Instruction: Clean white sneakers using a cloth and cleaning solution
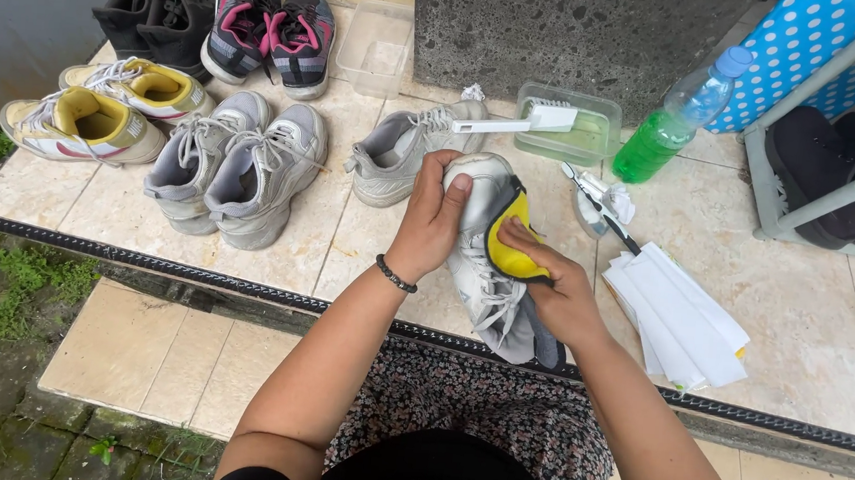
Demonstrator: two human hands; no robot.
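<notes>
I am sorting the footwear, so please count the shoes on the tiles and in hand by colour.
Black: 2
Grey and pink: 2
Cream and yellow: 2
Pale grey, on the tiles: 3
Pale grey, held in both hands: 1
Total: 10

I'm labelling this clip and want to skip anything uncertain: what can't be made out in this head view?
- Toe of the grey shoe: covered by the left hand.
- Yellow cloth: partly under the right hand, so its full shape is hidden.
- Dark shoes at right: crossed by the grey rack bars.
- Brush on the green tub: bristles too small to judge.
- Black shoes: cut off by the top edge.
</notes>
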